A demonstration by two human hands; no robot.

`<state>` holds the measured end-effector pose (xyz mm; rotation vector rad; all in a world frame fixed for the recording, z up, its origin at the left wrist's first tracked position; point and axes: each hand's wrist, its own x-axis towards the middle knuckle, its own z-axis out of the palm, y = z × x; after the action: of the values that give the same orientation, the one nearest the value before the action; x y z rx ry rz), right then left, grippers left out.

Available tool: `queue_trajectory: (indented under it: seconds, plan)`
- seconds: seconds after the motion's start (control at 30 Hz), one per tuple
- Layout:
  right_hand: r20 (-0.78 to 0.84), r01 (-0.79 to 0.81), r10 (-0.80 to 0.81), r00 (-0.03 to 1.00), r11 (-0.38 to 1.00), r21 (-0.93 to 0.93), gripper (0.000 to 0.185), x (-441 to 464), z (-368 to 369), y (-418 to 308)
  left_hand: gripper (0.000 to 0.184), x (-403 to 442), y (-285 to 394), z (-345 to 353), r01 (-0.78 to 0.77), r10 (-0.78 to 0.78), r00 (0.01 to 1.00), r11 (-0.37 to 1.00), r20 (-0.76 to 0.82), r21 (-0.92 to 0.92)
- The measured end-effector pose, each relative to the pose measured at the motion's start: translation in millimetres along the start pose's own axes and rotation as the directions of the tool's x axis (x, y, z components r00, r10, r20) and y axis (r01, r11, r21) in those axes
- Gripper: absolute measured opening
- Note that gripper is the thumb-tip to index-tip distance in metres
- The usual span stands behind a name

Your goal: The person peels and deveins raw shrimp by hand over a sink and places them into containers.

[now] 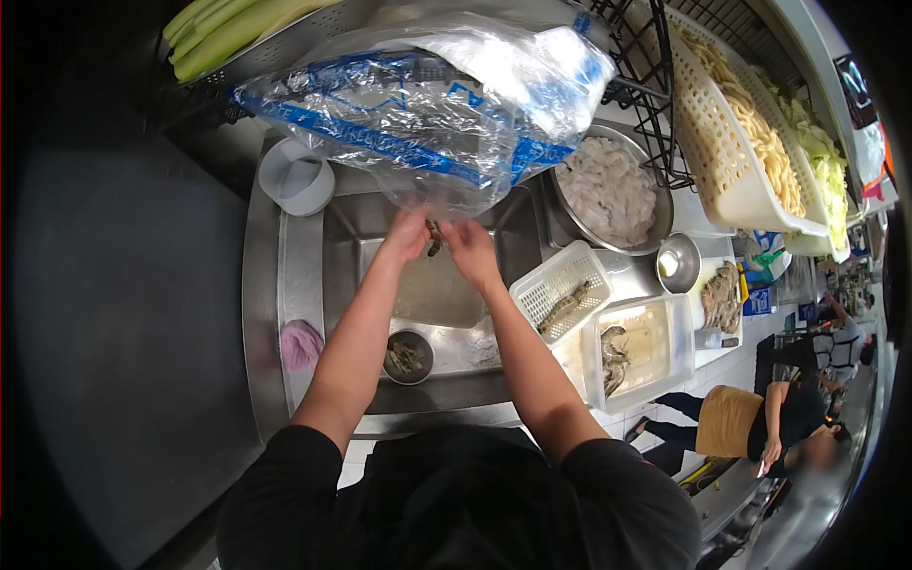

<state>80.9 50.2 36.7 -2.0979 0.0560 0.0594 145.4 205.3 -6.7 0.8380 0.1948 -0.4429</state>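
Black shirt (pixel 456 503) nearest; prawn (pixel 434 239) between the hands.
Left hand (pixel 408 234) and right hand (pixel 468 251), nearly closed, both pinch it; its long axis points away from body.

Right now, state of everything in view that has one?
Shrimp: held between left hand and right hand
Plastic bag: crumpled
Large steel bowl: uncovered, full of peeled shrimp
Sink bowl: uncovered, part-filled
White basket: open, holding shrimp
Clear tub: open, shrimp inside
Pink cloth: bunched
Round white container: open-topped
Sink: water level unclear

Hands (pixel 440 237) over the sink (pixel 442 290) — dark shrimp (pixel 434 238) between them.
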Motion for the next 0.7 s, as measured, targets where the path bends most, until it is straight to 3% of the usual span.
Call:
queue_trajectory:
  seconds: [0.1,0.17,0.23,0.3,0.37,0.43,0.5,0.53,0.6,0.63,0.67,0.7]
  plan:
    - [-0.029,-0.018,0.018,0.999,1.000,0.001,0.031,14.0,9.1,0.9,0.041,-16.5,6.3,22.1,-0.091,0.095,0.995,0.990,-0.031,0.111]
    - [-0.057,0.183,-0.187,0.981,0.980,-0.076,0.029,22.7,20.2,23.0,0.044,-14.4,0.8,11.9,-0.091,0.097,0.995,0.976,-0.020,0.200]
    - [-0.018,0.116,-0.119,0.993,0.985,-0.128,0.030,19.8,12.2,17.0,0.047,-8.1,-2.9,-6.4,-0.092,0.101,0.995,0.954,-0.019,0.284]
    - [0.027,0.045,-0.041,0.999,0.982,-0.183,0.030,11.4,7.3,12.6,0.054,-11.8,-5.1,-14.7,0.118,-0.121,0.993,0.946,-0.009,0.301]
    - [-0.032,0.016,-0.016,0.999,1.000,0.005,0.026,7.0,3.1,9.2,0.057,-20.9,-5.5,-7.3,0.122,-0.112,0.993,0.914,-0.047,0.387]
    - [0.024,-0.023,0.022,0.999,0.998,0.052,0.026,15.5,11.9,30.8,0.060,-22.3,-12.0,-9.0,0.126,-0.099,0.992,0.874,-0.081,0.470]
    - [0.086,-0.061,0.052,0.995,0.993,0.097,0.028,19.8,16.4,44.0,0.062,-15.3,-24.3,-23.1,-0.059,0.140,0.989,0.634,-0.039,0.771]
    - [0.039,-0.104,0.099,0.994,0.984,0.143,0.029,19.2,14.8,43.7,0.062,-27.0,-15.7,-9.3,-0.058,0.142,0.989,0.633,-0.042,0.772]
    - [-0.003,-0.141,0.145,0.989,0.971,0.195,0.032,20.3,8.0,38.7,0.032,-50.0,4.3,17.2,-0.013,0.076,0.995,0.753,-0.067,0.658]
    - [-0.143,0.172,-0.162,0.976,0.983,0.060,0.030,20.0,-0.1,34.8,0.032,-53.9,9.3,18.9,-0.010,0.076,0.995,0.752,-0.071,0.659]
    - [-0.232,0.450,-0.463,0.855,0.886,-0.112,0.030,19.5,-7.6,30.7,0.028,-57.1,14.1,21.0,-0.027,0.042,0.999,0.790,-0.011,0.612]
    - [-0.230,0.449,-0.462,0.857,0.887,-0.109,0.030,23.5,-12.1,32.8,0.025,-58.3,17.8,21.5,-0.040,0.013,0.999,0.826,0.053,0.562]
